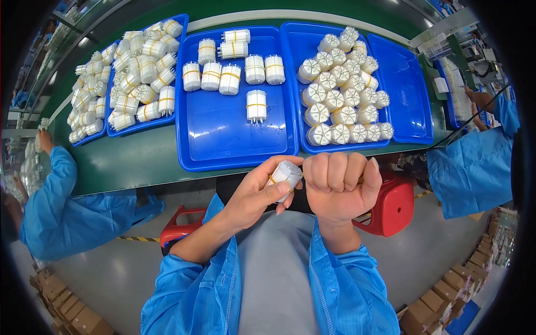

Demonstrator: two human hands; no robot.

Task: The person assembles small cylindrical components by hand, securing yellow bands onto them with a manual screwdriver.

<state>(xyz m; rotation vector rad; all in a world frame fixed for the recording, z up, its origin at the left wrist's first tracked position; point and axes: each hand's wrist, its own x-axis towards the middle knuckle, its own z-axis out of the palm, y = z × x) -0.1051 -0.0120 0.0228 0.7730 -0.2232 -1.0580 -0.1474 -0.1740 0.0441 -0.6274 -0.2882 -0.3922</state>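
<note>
My left hand (254, 192) holding small white round part (285, 173), fingers curling around it, just above my lap, near counter (139, 159) edge. My right hand (338, 184) squeezing into tight fist, touching part's side; cannot tell what fist is gripping. Middle blue tray (223, 145) holding few white parts with yellow bands. Right blue tray (296, 84) packed with round white parts.

Bright, even overhead light, soft shadows, sharp centre; fisheye bending and a black vignette at the rim.
</note>
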